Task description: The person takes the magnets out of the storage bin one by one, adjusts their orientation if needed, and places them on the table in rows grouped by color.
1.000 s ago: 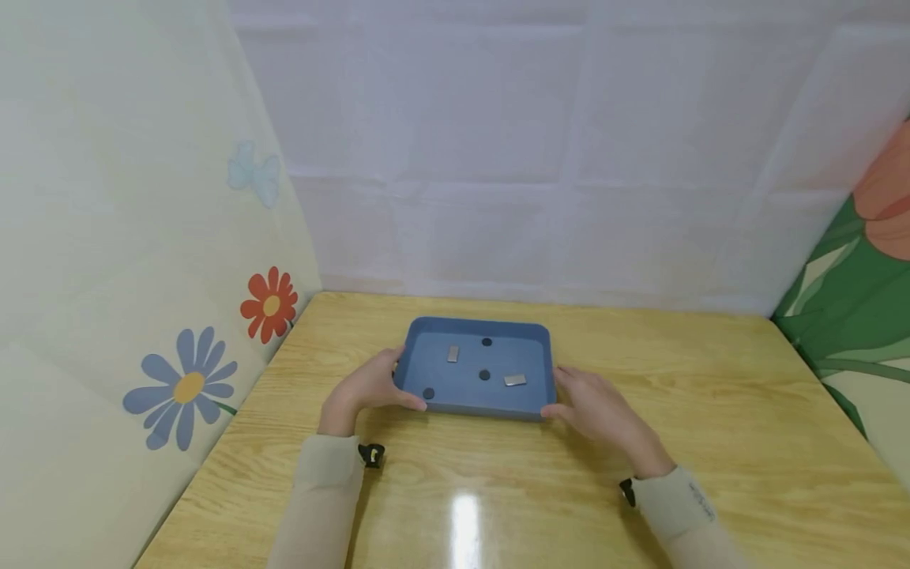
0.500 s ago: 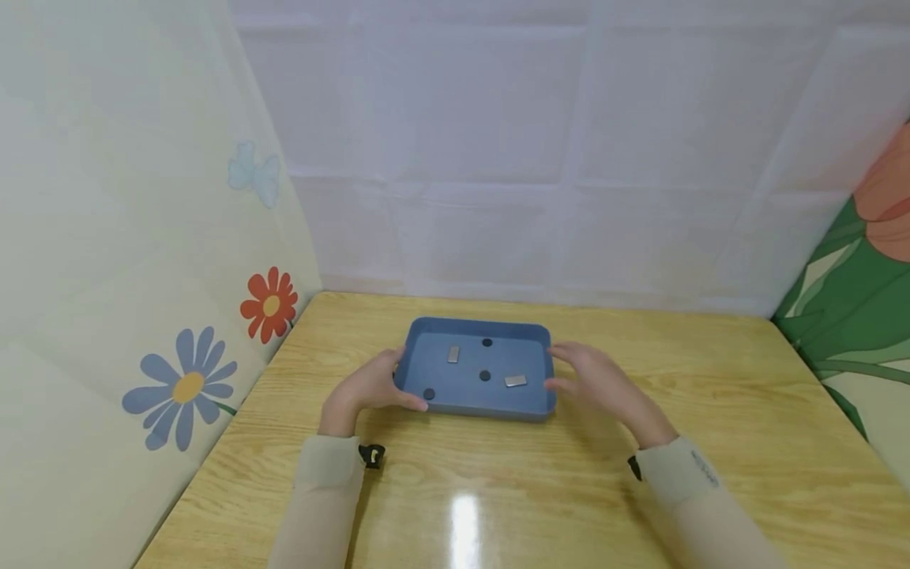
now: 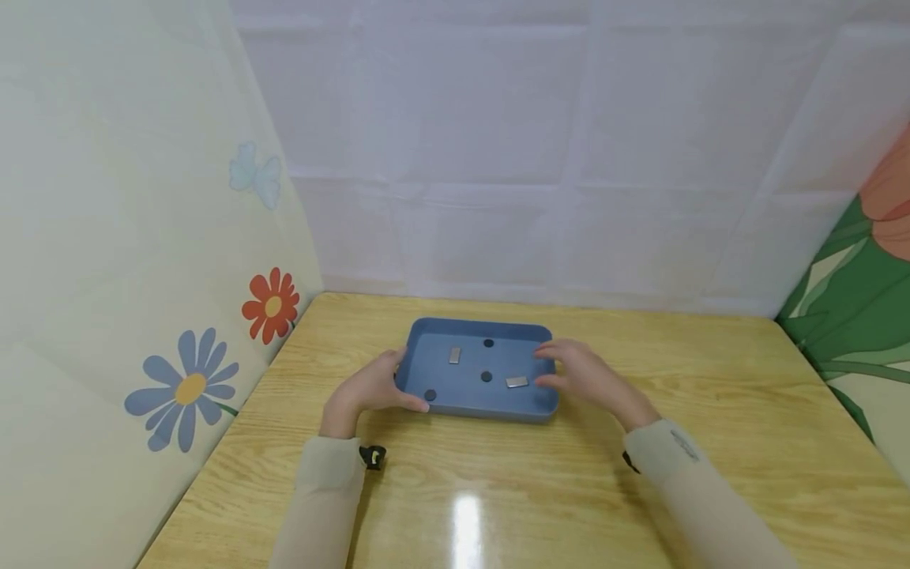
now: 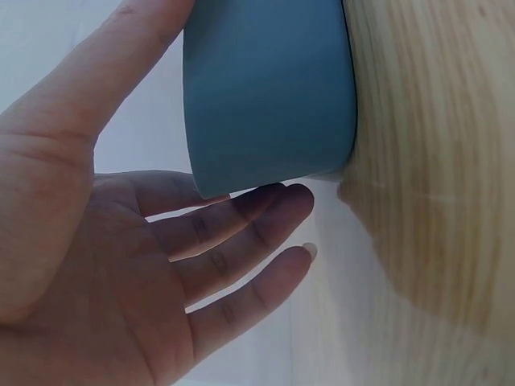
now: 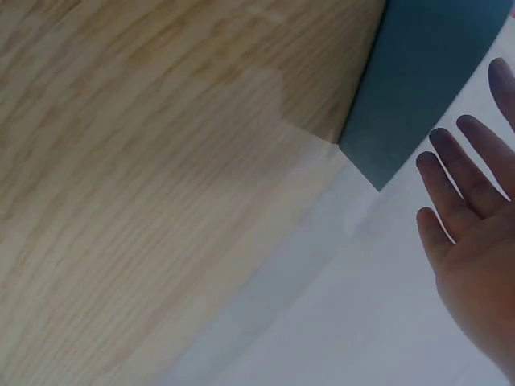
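Note:
A shallow blue tray sits on the wooden table. Inside it lie two small silvery rectangular pieces, one toward the left and one toward the right, along with three small dark discs. My left hand grips the near left corner, thumb along the front wall; in the left wrist view its fingers meet the tray's side. My right hand hovers over the right rim, thumb and fingers apart near the right silvery piece. In the right wrist view its fingers are spread beside the tray wall.
The wooden table reaches back to a white cloth. A flower-printed panel stands along the left, and a panel with green leaves along the right.
My right hand has let go of the tray's near right corner, risen and moved left over the right rim. The left hand and the tray have stayed in place.

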Motion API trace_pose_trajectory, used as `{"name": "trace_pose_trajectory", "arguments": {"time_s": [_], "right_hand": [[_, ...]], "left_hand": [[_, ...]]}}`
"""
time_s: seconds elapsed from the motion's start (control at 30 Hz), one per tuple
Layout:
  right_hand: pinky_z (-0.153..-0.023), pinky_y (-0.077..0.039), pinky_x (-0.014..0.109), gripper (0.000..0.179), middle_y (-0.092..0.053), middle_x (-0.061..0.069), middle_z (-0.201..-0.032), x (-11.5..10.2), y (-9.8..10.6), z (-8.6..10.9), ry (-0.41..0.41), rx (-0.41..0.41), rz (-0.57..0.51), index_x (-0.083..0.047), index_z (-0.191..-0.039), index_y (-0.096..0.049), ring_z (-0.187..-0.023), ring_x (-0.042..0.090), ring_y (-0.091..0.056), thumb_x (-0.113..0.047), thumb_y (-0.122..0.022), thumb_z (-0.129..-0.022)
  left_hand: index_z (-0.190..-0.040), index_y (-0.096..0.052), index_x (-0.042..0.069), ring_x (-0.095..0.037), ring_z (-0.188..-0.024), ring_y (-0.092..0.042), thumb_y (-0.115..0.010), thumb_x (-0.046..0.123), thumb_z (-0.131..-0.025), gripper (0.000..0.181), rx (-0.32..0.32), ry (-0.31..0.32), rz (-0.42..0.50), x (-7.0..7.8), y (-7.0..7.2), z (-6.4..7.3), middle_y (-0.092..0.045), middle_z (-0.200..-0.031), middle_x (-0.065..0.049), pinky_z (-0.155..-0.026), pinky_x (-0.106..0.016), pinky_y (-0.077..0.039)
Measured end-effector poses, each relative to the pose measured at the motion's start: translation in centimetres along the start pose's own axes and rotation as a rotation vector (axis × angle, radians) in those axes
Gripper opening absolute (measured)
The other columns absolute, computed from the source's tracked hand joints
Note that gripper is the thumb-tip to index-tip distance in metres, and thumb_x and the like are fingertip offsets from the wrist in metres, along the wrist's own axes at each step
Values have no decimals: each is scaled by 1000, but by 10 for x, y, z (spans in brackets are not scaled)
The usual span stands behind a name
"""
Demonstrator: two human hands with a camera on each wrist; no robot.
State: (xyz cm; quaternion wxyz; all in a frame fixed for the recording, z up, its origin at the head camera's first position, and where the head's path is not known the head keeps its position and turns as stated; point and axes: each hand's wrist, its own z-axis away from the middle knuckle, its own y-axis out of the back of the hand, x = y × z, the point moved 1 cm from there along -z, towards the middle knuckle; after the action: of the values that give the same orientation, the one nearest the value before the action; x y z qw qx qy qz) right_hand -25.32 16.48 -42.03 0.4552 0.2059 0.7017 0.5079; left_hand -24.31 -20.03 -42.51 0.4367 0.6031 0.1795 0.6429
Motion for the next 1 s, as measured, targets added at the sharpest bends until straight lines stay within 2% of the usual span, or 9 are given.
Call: {"name": "trace_pose_trajectory", "arguments": {"time_s": [0.43,0.67,0.87,1.0], "right_hand": [[-116,-44,57,45,-61,18,-144,6,-17,-16,-20,-81,-39,-3,-135,-66,-138,40,-53,-24,-74,-97],[-115,-45,57,42,-64,17,-141,9,-26,-22,-14,-72,-31,-4,-131,-70,-135,39,-55,-24,-76,-94],[-122,-34,62,36,-67,15,-137,10,-31,-25,-3,-65,-19,-7,-122,-74,-135,39,-55,-26,-78,-93],[-119,-37,60,31,-68,13,-135,8,-32,-27,-24,-57,-6,-8,-117,-77,-133,38,-56,-26,-79,-92]], "left_hand": [[-161,-15,-9,-47,-153,-31,-93,53,-69,135,3,-7,-8,-1,0,0,-25,-166,-32,-123,-59,-36],[-162,-15,-8,-47,-153,-31,-93,53,-69,136,6,-2,1,0,-1,0,-25,-166,-32,-122,-59,-36],[-162,-15,-7,-46,-154,-30,-94,52,-69,135,5,3,8,0,-1,1,-24,-167,-30,-123,-58,-35],[-162,-16,-7,-46,-154,-30,-94,52,-69,135,11,8,7,0,-1,1,-24,-167,-30,-123,-59,-35]]}}
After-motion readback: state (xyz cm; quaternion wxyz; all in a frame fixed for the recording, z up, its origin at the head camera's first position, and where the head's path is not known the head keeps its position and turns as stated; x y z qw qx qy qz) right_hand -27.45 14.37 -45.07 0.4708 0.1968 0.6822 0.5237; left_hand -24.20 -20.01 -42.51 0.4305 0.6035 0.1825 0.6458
